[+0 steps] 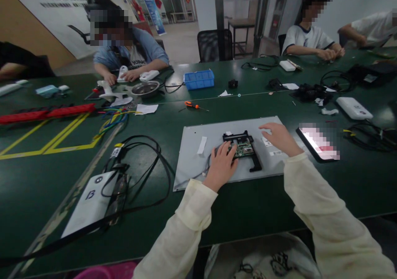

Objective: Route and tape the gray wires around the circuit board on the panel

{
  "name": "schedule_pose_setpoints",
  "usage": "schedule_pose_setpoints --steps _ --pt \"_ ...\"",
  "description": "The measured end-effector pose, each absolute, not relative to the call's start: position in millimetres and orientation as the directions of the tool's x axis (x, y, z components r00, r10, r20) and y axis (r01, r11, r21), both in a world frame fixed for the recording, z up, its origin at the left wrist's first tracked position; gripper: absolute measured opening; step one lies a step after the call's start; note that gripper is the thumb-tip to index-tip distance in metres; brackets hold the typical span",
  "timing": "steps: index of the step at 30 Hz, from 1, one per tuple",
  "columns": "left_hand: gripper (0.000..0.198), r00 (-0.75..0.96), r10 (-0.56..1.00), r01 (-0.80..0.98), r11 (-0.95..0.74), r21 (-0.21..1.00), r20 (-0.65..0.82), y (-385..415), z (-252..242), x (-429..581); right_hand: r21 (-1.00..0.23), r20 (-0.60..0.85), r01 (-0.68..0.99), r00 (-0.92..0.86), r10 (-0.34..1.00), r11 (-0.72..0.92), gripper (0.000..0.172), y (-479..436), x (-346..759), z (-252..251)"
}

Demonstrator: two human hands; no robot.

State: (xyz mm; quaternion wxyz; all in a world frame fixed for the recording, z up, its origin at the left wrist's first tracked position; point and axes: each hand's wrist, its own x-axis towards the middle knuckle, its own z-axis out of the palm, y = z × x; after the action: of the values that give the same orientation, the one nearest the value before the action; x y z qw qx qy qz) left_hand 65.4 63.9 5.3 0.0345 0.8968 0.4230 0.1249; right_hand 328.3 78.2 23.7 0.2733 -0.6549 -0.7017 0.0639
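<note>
Circuit board (243, 148), one only, sits in one black bracket (253, 163) on the single grey panel (192, 155), flat on the bench (155, 121). From the left: one white box marked B (89, 202); the left hand (221, 167), fingers on the board, grip unclear; the right hand (281, 138), flat and open on the panel; one lit phone (318, 143).

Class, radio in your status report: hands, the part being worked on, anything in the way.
Left hand on circuit board. Right hand flat on grey panel beside it. Board in black bracket. Phone right of panel, apart from hands.
</note>
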Motion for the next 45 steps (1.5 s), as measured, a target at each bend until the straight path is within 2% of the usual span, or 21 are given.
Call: schedule_pose_setpoints --steps 5,13,19,22,26,32,42,45 --pt "0.046 0.623 0.764 0.74 -0.645 0.193 0.167 65.1 7.7 65.1 -0.523 0.258 0.851 0.103 0.961 0.05 0.03 66.4 357.1 -8.5" --pt "0.046 0.623 0.764 0.737 -0.645 0.202 0.167 65.8 7.0 64.2 -0.467 0.24 0.882 0.067 0.968 0.055 0.026 68.2 360.7 -20.9" --pt "0.047 0.636 0.755 0.725 -0.655 0.214 0.156 67.6 8.3 63.5 -0.545 0.161 0.838 0.062 0.985 0.036 0.014 74.1 364.0 -19.9" --pt "0.047 0.633 0.758 0.726 -0.652 0.222 0.156 68.4 8.2 63.5 -0.592 0.137 0.806 0.074 0.988 0.021 0.019 76.1 365.2 -20.9" --pt "0.047 0.631 0.762 0.729 -0.646 0.226 0.145 68.4 8.5 63.5 -0.574 0.168 0.819 0.096 0.981 0.018 0.036 77.1 366.7 -22.9" --pt "0.048 0.635 0.758 0.727 -0.652 0.216 0.149 68.1 8.5 63.6 -0.53 0.169 0.848 0.068 0.983 0.032 0.017 76.2 367.8 -23.6" --pt "0.048 0.634 0.759 0.731 -0.651 0.207 0.149 67.0 9.6 65.2 -0.534 0.236 0.842 0.061 0.97 0.077 0.013 74.6 366.7 -26.2" --pt "0.048 0.626 0.766 0.738 -0.643 0.205 0.149 67.2 9.9 66.0 -0.577 0.264 0.813 0.098 0.959 0.076 0.016 72.5 363.3 -22.2"
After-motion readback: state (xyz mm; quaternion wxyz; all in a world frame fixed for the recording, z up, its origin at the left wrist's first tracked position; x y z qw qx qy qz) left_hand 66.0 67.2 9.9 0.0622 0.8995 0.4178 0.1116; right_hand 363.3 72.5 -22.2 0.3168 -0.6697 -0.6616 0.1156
